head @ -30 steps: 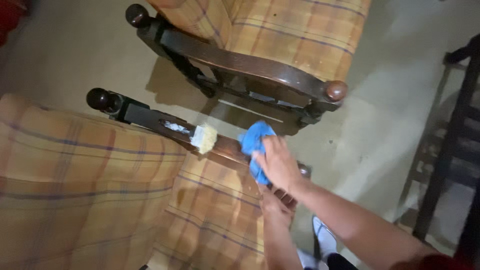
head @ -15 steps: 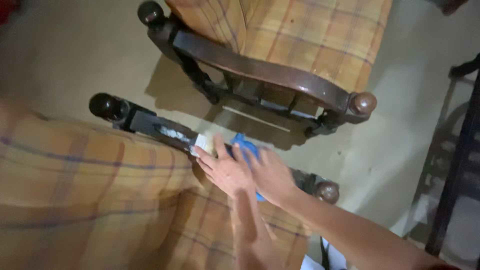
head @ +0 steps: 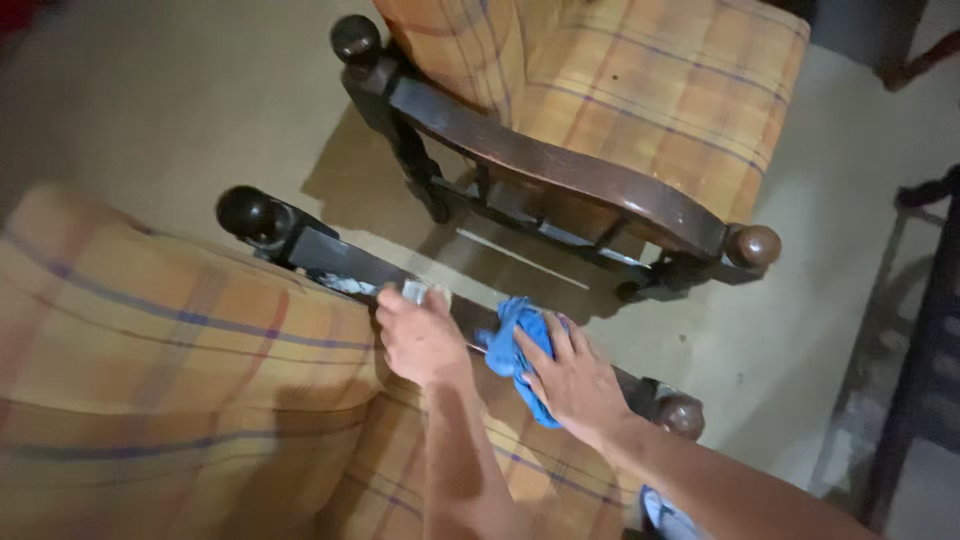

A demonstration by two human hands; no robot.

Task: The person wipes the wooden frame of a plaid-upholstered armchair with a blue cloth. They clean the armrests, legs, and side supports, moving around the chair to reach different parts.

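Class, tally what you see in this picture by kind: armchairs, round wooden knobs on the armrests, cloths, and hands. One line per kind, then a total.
Plaid armchairs: 2
Round wooden knobs: 4
Blue cloth: 1
Hands: 2, left hand, right hand
Total: 9

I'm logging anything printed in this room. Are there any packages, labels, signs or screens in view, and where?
None that can be made out. The left hand grips a small pale thing on the dark wooden armrest; it is too hidden to tell whether it is a package.
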